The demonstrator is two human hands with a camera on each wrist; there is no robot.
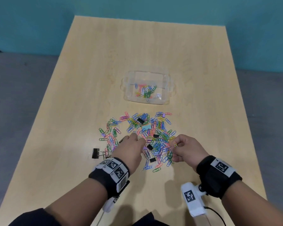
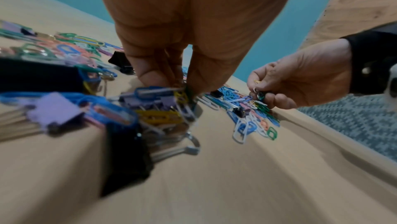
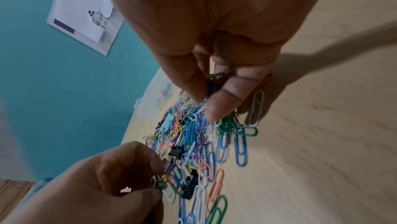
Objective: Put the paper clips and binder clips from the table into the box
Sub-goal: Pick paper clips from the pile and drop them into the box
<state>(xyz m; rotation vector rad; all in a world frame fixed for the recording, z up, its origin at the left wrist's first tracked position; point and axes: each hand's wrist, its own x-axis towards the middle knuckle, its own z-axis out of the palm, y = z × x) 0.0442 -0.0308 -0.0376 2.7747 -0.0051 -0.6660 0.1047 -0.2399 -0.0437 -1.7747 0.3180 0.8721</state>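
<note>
A spread of coloured paper clips (image 1: 155, 137) mixed with black, lilac and light-blue binder clips lies on the wooden table (image 1: 105, 62). Beyond it stands the clear plastic box (image 1: 167, 79), with several paper clips in it. My left hand (image 1: 138, 139) is down in the pile's near left part, and its fingertips (image 2: 150, 78) pinch a few clips. At the pile's right edge my right hand (image 1: 174, 149) is curled round a small bunch of paper clips (image 2: 259, 94), a yellow one showing. A large black binder clip (image 1: 96, 153) lies apart at the left.
The box sits about a hand's length behind the pile. The table's left and right edges drop to grey floor, and a teal wall stands behind. A paper sheet (image 3: 86, 15) hangs on that wall. Bare wood lies around the pile.
</note>
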